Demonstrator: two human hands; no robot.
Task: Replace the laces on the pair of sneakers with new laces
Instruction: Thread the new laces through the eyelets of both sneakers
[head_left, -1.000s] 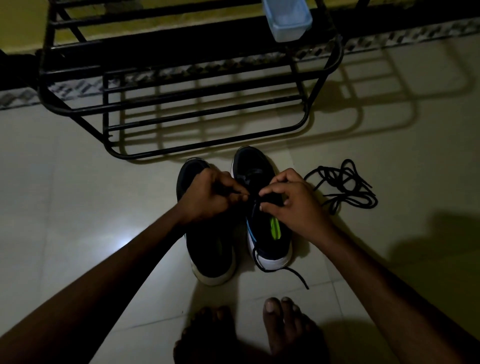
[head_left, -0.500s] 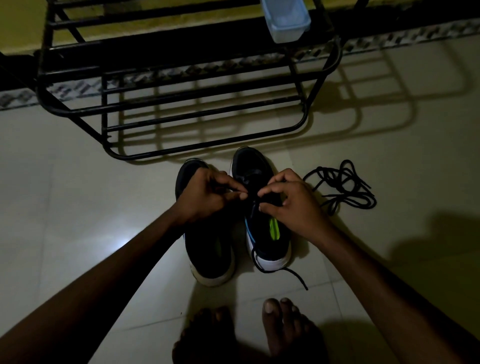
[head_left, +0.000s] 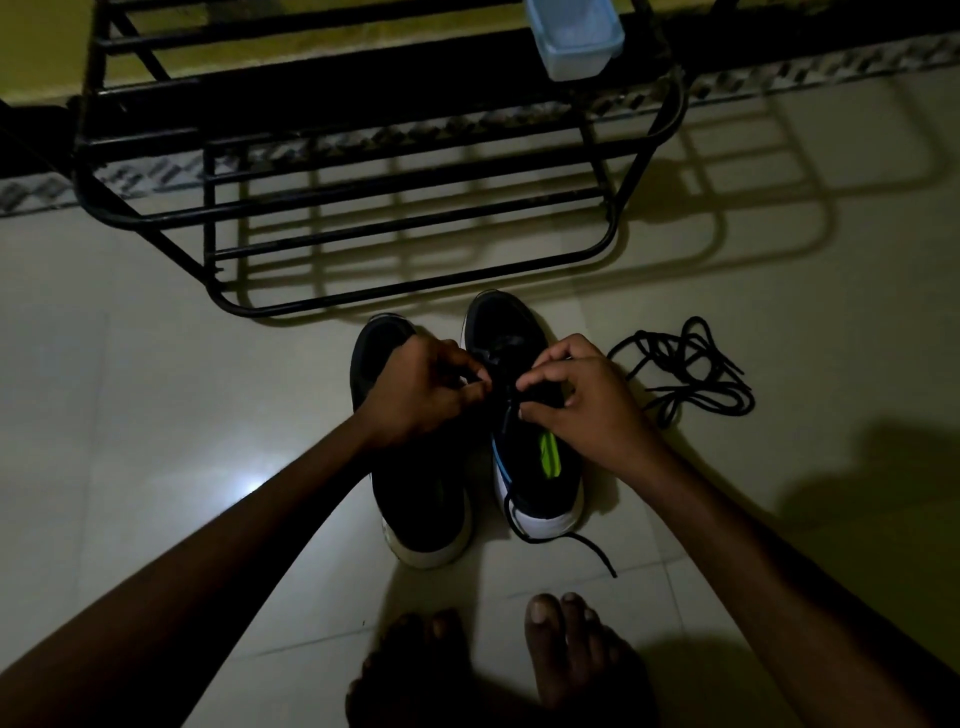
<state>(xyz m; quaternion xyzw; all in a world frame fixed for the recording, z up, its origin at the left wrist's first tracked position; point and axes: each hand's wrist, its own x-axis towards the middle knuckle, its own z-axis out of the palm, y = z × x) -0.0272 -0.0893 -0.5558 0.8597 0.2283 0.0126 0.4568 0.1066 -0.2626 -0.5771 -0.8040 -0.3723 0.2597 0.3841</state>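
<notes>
Two black sneakers with white soles stand side by side on the pale tiled floor (head_left: 156, 415), toes pointing away from the person toward a black metal shoe rack (head_left: 415, 283). Both hands meet over the right sneaker (head_left: 506, 322), at its eyelet area. The right hand (head_left: 582, 400) has its fingers curled, with thumb and forefinger pinching the black lace (head_left: 524, 535) just above the tongue. The left hand (head_left: 415, 395) reaches across the left sneaker (head_left: 415, 509) and hides its upper middle; its fingertips are closed in a pinch on the same lace, close to the right hand's fingertips, though the dim light makes the exact contact hard to read. From the hands, the lace runs down the inner side of the right sneaker, loops round the heel, and its free end trails onto the floor beside the heel. A bright green patch (head_left: 549, 454) shows inside the right sneaker's opening, partly under the right wrist. A loose tangle of black laces (head_left: 680, 374) lies on the floor just to the right of the right sneaker, apart from it. A pale blue plastic container (head_left: 574, 36) sits on an upper level of the rack. The person's bare feet (head_left: 571, 649) rest on the tiles near the sneakers' heels
</notes>
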